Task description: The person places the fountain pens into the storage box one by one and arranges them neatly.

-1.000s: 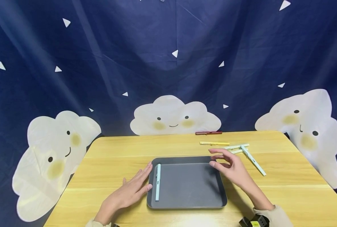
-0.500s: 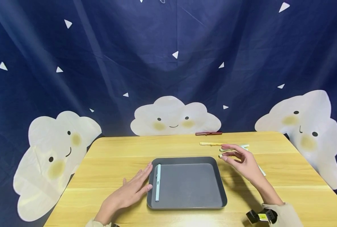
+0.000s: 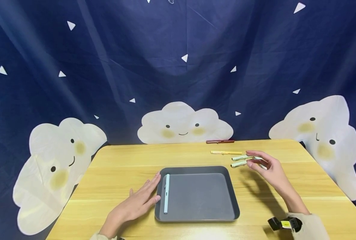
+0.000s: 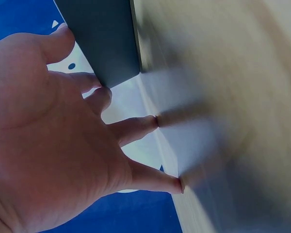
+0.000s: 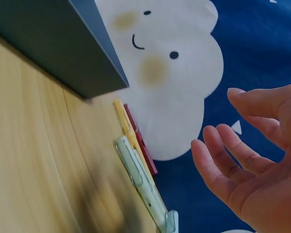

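Observation:
My left hand (image 3: 133, 206) lies with extended fingers against the left side of the dark grey tray (image 3: 200, 196); in the left wrist view its thumb and some fingertips (image 4: 103, 97) touch the tray. A pale blue pen (image 3: 167, 194) lies lengthwise inside the tray, near its left wall. My right hand (image 3: 270, 171) hovers above the pale green pens (image 3: 238, 163), right of the tray. Its fingers are loosely bent, thumb apart, and the right wrist view shows nothing between them. The hand hides part of these pens in the head view.
A yellow pen (image 3: 225, 152) lies beyond the green ones, and a dark red pen (image 3: 220, 141) sits at the table's back edge. The wooden table (image 3: 118, 173) ends at a blue curtain (image 3: 154, 66) with white clouds.
My right hand has moved to the right, from over the tray's far right corner to above the pale green pens. The left hand, tray and pens have stayed in place.

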`<act>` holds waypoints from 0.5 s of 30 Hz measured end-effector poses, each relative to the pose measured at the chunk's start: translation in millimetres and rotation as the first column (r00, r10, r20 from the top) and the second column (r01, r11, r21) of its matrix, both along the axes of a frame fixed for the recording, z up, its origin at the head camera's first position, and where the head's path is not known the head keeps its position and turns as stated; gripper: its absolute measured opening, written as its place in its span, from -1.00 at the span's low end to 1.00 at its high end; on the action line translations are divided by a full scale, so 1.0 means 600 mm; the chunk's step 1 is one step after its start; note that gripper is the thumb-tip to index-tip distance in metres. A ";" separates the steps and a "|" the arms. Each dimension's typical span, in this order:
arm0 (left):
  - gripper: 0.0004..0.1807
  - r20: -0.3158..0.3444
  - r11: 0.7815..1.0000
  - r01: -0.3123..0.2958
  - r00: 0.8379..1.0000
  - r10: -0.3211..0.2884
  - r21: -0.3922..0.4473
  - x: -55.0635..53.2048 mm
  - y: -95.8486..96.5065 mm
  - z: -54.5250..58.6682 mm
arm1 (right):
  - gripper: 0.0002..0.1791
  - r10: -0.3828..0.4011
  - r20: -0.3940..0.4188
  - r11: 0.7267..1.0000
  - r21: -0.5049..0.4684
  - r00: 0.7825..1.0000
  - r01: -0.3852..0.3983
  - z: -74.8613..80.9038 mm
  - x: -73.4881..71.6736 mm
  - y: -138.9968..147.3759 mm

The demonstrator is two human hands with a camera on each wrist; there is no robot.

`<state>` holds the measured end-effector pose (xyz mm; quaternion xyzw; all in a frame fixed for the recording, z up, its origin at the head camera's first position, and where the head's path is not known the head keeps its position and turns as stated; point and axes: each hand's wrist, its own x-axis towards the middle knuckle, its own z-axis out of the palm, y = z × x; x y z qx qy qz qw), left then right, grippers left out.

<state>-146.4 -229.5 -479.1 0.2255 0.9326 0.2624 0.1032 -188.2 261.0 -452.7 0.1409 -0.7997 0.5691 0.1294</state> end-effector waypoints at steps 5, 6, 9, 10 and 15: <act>-0.23 0.003 1.000 -0.001 1.000 0.001 0.001 0.000 0.001 0.001 | -0.58 -0.006 0.027 1.000 -0.019 1.000 0.006 -0.003 0.000 0.020; -0.23 0.003 1.000 -0.001 1.000 0.001 0.000 0.000 0.000 0.001 | -0.58 -0.007 0.031 1.000 -0.021 0.999 0.008 -0.004 0.000 0.023; -0.23 0.001 1.000 -0.001 1.000 0.001 -0.002 0.001 0.000 0.002 | -0.58 -0.022 0.044 0.999 -0.027 0.999 0.023 -0.005 0.000 0.033; -0.23 0.001 1.000 -0.001 1.000 0.001 -0.002 0.001 0.000 0.001 | -0.58 -0.028 0.046 0.999 -0.026 0.999 0.029 -0.005 0.000 0.037; -0.23 0.002 1.000 -0.002 1.000 0.002 -0.001 0.001 0.000 0.002 | -0.56 -0.001 0.070 0.996 -0.093 0.998 0.008 -0.009 0.001 0.058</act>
